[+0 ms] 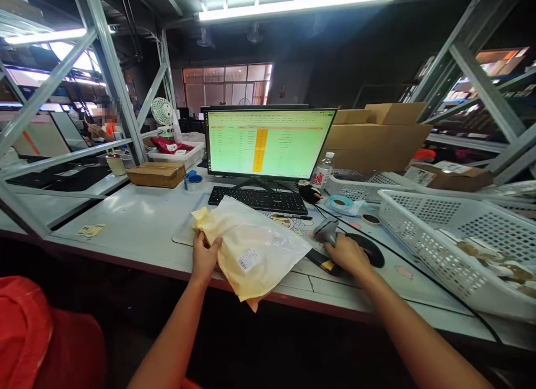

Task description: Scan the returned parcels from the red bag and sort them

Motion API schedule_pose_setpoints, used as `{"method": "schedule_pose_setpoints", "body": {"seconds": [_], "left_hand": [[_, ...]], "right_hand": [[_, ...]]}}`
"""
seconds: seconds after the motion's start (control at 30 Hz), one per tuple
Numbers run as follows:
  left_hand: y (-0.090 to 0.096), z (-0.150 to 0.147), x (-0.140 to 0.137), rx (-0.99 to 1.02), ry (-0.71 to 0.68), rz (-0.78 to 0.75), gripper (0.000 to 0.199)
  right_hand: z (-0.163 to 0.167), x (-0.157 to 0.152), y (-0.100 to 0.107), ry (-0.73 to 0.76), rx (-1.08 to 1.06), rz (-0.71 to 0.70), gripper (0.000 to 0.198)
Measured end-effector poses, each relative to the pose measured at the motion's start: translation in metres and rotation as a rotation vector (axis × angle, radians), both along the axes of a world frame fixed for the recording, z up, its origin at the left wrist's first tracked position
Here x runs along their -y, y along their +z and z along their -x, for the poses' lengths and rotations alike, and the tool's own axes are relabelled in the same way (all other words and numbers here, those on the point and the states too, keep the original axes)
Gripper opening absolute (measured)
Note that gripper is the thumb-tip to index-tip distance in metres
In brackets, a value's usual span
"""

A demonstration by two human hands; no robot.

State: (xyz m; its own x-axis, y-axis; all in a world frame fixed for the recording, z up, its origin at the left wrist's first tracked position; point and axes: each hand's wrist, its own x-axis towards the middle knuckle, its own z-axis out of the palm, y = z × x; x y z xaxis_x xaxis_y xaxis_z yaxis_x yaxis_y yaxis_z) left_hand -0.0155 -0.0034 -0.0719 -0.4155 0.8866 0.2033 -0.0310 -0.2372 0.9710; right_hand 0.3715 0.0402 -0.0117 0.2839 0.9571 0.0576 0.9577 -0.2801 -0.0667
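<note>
My left hand (pixel 205 255) pinches the left edge of a flat package (pixel 268 233), a translucent white bag with yellowish parts and a white barcode label (pixel 249 259). The package hangs partly over the table's front edge, its upper part reaching the keyboard (pixel 259 199). My right hand (pixel 347 251) is closed around a grey barcode scanner (pixel 326 231) low over the table, to the right of the package. Its handle is mostly hidden by my fingers. A black and yellow tool (pixel 320 261) lies just left of that hand, and a black mouse pad (pixel 371 249) lies behind it.
A monitor (pixel 270 143) showing a spreadsheet stands behind the keyboard. White plastic baskets (pixel 444 266) fill the right side, with a cable (pixel 419 266) running before them. Tape rolls (pixel 341 203), a bottle (pixel 323 170) and a cardboard box (pixel 157 174) stand around. A person (pixel 109 121) is at far left.
</note>
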Motion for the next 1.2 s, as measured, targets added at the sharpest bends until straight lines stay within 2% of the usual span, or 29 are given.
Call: {"method": "schedule_pose_setpoints", "body": {"seconds": [0.07, 0.17, 0.23, 0.3, 0.37, 0.43, 0.5, 0.6, 0.67, 0.83, 0.93, 1.07, 1.2], "left_hand": [[0.002, 0.003, -0.002, 0.133, 0.007, 0.008, 0.061], [0.008, 0.025, 0.001, 0.297, 0.032, 0.046, 0.064], [0.013, 0.052, 0.004, 0.351, 0.038, 0.104, 0.060], [0.019, 0.082, 0.007, 0.377, 0.030, 0.166, 0.054], [0.026, 0.108, 0.009, 0.375, 0.017, 0.226, 0.048], [0.031, 0.123, 0.008, 0.323, 0.006, 0.313, 0.038], [0.031, 0.130, 0.006, 0.183, -0.015, 0.399, 0.025], [0.024, 0.134, 0.003, -0.073, -0.017, 0.400, 0.033], [0.019, 0.136, 0.003, -0.153, -0.015, 0.363, 0.039], [0.008, 0.142, 0.002, -0.144, -0.066, 0.363, 0.052], [0.005, 0.143, 0.001, -0.130, -0.091, 0.350, 0.056], [0.001, 0.146, 0.001, -0.131, -0.105, 0.344, 0.061], [0.001, 0.146, 0.001, -0.156, -0.120, 0.351, 0.071]], "right_hand": [[0.000, 0.003, -0.005, -0.016, 0.025, -0.001, 0.046], [0.001, 0.007, 0.002, -0.020, 0.058, -0.022, 0.053], [0.006, 0.007, 0.013, 0.005, 0.084, -0.133, 0.057], [0.015, 0.005, 0.026, 0.059, 0.075, -0.302, 0.056], [0.029, -0.002, 0.036, 0.124, 0.005, -0.370, 0.055], [0.044, -0.016, 0.040, 0.184, -0.079, -0.271, 0.054], [0.057, -0.036, 0.036, 0.252, -0.129, -0.125, 0.052], [0.072, -0.067, 0.024, 0.315, -0.150, 0.005, 0.056], [0.078, -0.084, 0.017, 0.301, -0.145, 0.026, 0.065], [0.094, -0.108, 0.013, 0.219, -0.113, -0.026, 0.074], [0.105, -0.119, 0.011, 0.215, -0.106, -0.021, 0.070], [0.112, -0.131, 0.013, 0.236, -0.132, 0.074, 0.054], [0.116, -0.134, 0.034, 0.257, -0.195, 0.061, 0.049]]}}
